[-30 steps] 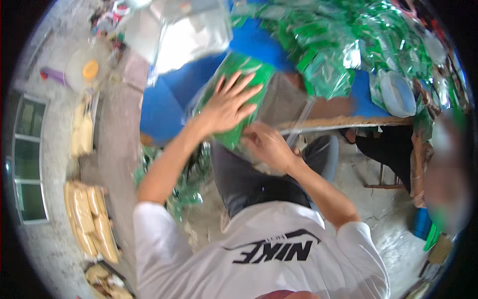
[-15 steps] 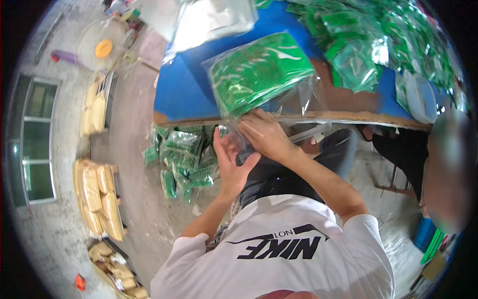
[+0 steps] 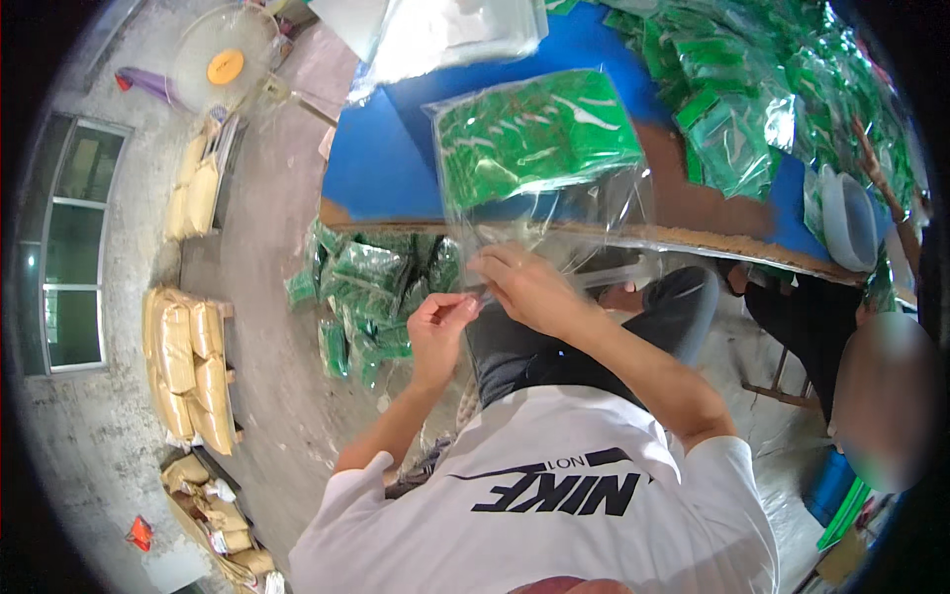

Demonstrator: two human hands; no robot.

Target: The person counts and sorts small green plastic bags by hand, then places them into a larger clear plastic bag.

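Observation:
A clear plastic bag [image 3: 470, 203] lies across the table's near edge, with a green printed packet [image 3: 544, 129] inside its far part. Its loose, see-through mouth hangs over the edge toward me. My left hand [image 3: 440, 332] is closed, thumb against fingers, pinching the bag's near left corner. Just to its right, my right hand [image 3: 529, 289] has its fingers bent and pressed together on the film of the same bag. Exactly where the right fingertips grip is hard to see through the shiny plastic.
On the blue-topped table [image 3: 381, 163] are a stack of clear bags [image 3: 455, 40], a heap of green packets [image 3: 732, 99] and a whitish plastic tub [image 3: 846, 223]. More green packets [image 3: 371, 292] lie on the floor below. A co-worker [image 3: 881, 396] sits at right; stacked tan sacks [image 3: 188, 361] stand at left.
My left hand has gone from spread fingers to a pinch on the bag's corner. The bag lies straighter and flatter, and my right hand sits slightly lower. The view has shifted a little.

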